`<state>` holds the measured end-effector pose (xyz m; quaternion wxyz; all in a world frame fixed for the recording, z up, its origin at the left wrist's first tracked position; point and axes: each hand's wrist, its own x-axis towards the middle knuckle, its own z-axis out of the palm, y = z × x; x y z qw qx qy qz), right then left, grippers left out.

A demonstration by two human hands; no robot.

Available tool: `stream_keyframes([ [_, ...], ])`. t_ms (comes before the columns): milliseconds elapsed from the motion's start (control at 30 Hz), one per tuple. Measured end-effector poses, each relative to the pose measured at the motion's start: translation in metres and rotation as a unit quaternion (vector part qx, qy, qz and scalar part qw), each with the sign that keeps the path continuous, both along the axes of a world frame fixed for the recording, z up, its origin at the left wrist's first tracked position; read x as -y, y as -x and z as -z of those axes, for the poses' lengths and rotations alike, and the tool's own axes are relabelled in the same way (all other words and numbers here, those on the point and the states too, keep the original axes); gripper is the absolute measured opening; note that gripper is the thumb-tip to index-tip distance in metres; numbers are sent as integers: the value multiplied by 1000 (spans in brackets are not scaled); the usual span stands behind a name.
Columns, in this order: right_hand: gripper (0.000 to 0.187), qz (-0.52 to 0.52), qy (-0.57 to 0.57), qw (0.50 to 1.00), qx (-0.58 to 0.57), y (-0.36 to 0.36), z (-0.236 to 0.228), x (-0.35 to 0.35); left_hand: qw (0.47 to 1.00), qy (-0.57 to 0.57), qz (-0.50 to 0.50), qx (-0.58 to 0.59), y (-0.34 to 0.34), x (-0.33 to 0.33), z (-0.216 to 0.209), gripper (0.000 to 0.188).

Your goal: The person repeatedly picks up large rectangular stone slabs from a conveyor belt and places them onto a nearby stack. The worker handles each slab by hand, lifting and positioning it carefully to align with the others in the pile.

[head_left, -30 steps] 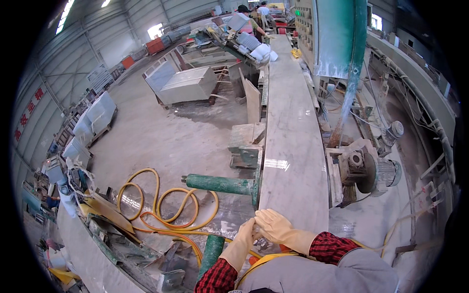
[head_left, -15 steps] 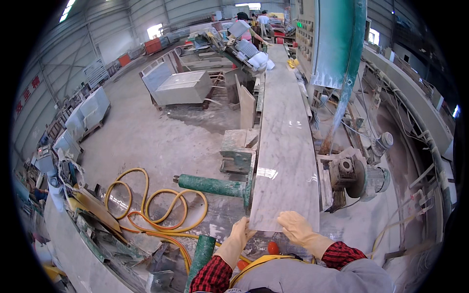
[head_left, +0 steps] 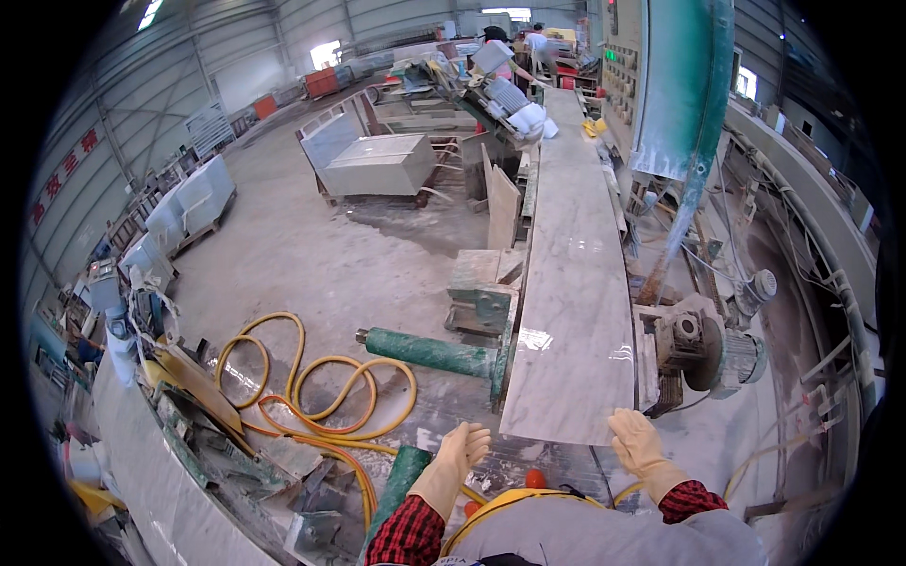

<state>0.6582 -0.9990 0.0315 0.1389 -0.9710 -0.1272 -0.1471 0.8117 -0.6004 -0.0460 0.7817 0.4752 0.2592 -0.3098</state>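
A long, wet, grey-veined stone slab (head_left: 571, 311) lies on a narrow machine bed and stretches away from me. My left hand (head_left: 455, 464), in a cream rubber glove, is off the slab, just left of its near corner. Its fingers are slightly bent and hold nothing. At the near right corner, my right hand (head_left: 645, 451), gloved the same way, has its bent fingers on the slab's edge; they cover that corner. The undersides of the right fingers are hidden.
A green roller (head_left: 429, 350) juts out left of the slab. A motor (head_left: 736, 361) sits at its right. Yellow hoses (head_left: 344, 401) coil on the floor. Beyond are a green machine column (head_left: 681, 94), stacked pale blocks (head_left: 377, 167) and people near the far end.
My left hand has come away from the slab's near left corner. My right hand has moved right along the near end to the corner. The view has shifted slightly left.
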Motion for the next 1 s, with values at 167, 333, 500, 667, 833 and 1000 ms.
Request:
stream_keyframes([
  [167,43,2,-4,1000,19,1,14,9,1000,-3,-12,-5,3,-16,-4,46],
  [333,46,36,41,998,30,7,30,14,1000,-16,-14,4,4,-36,-12,47],
  [500,49,61,37,997,-7,-6,16,-28,999,-20,-40,-6,10,-58,-22,45],
  [667,49,33,32,999,13,-45,41,-76,999,-4,-50,15,25,-76,-10,46],
  [833,46,-112,33,992,42,-106,17,-135,996,-7,-91,2,52,-84,-10,46],
  [1000,39,-246,20,966,82,-158,10,-183,982,13,-183,37,92,-106,-23,48],
])
